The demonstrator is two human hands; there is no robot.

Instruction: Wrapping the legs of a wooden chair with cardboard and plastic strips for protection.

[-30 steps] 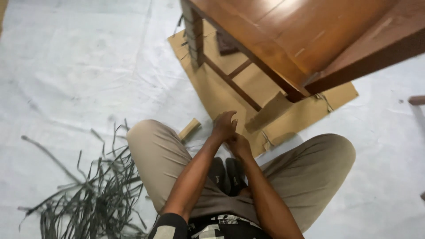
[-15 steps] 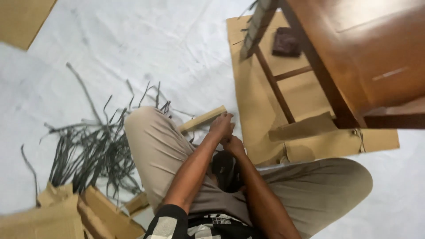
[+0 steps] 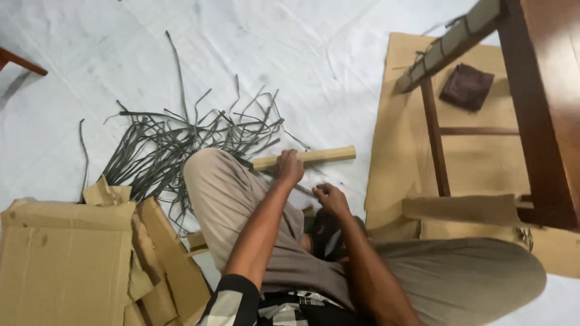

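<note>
The cardboard tube [image 3: 305,158], tan and smooth, lies on the white floor sheet [image 3: 302,54] beside the left knee, long axis running left to right. The left hand [image 3: 290,166] closes around its near end. The right hand [image 3: 329,198] hovers close by, fingers loosely curled and empty. Dark flat strips [image 3: 181,142] fan out beyond.

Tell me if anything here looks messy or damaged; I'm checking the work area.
Yes. Grey strips lie strewn in a tangle on the white floor sheet, and the cardboard at lower left is torn and crumpled. The left hand grips a tan stick; the right hand is empty.
</note>
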